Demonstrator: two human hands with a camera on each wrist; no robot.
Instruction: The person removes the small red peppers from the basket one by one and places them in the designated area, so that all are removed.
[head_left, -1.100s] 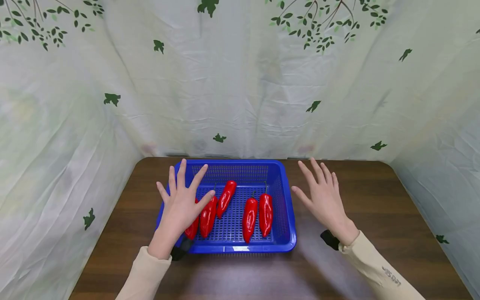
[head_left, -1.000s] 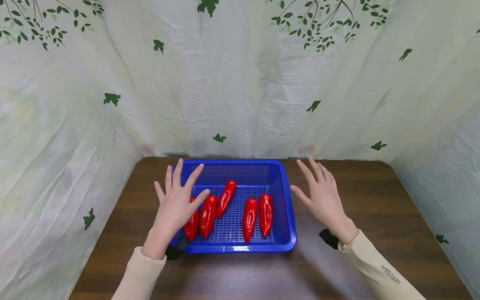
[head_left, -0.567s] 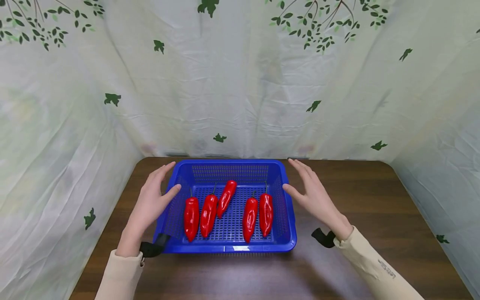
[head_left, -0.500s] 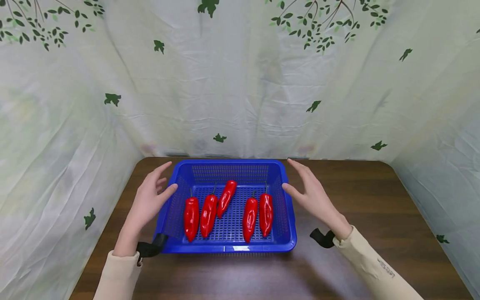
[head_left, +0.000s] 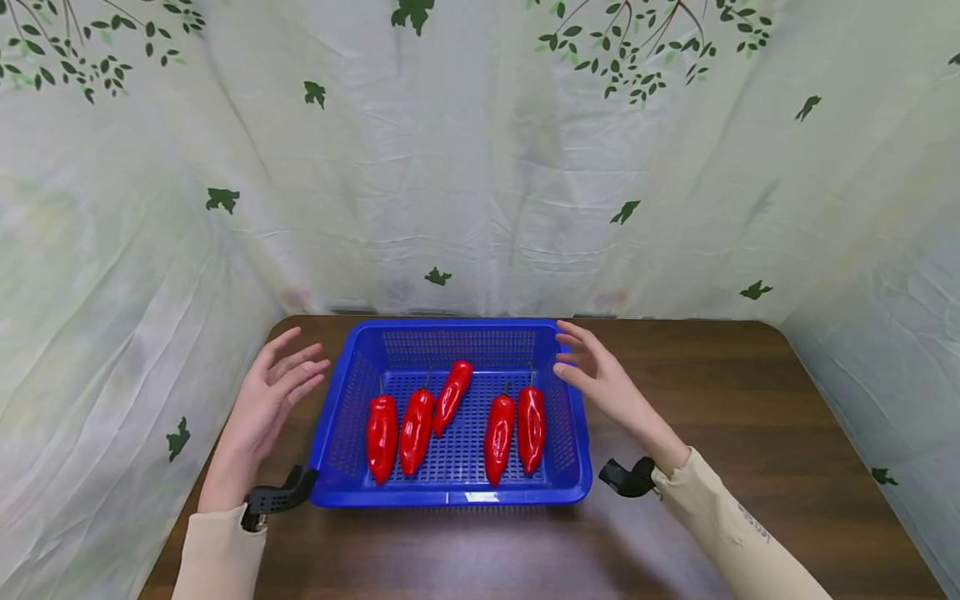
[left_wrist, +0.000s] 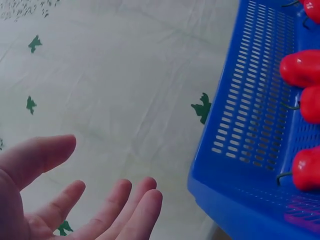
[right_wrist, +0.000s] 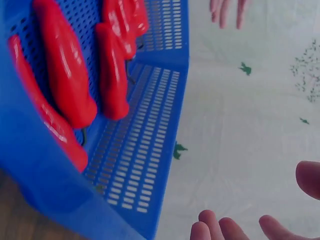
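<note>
A blue plastic basket (head_left: 450, 497) with slotted walls stands on the table, holding several shiny red peppers (head_left: 382, 437) with thin green stems. Three peppers lie in its left half, the others side by side at the right. My left hand (head_left: 266, 396) hovers left of the basket, palm turned inward, fingers extended, with nothing in it. Over the basket's right rim, my right hand (head_left: 603, 379) hangs with loosely bent fingers and holds nothing. The left wrist view shows the left fingers (left_wrist: 115, 205) apart from the basket wall (left_wrist: 250, 100). In the right wrist view, the right fingertips (right_wrist: 207, 220) are also apart from it.
The brown wooden table (head_left: 712, 400) extends on both sides of the basket and in front of it. A pale cloth (head_left: 495, 167) printed with green leaves hangs behind and along both sides. Black wrist cameras (head_left: 277, 496) sit at both cuffs.
My left hand has moved left, from above the basket to outside its left side, and turned its palm inward. My right hand has shifted left to the right rim. Basket and peppers stay put.
</note>
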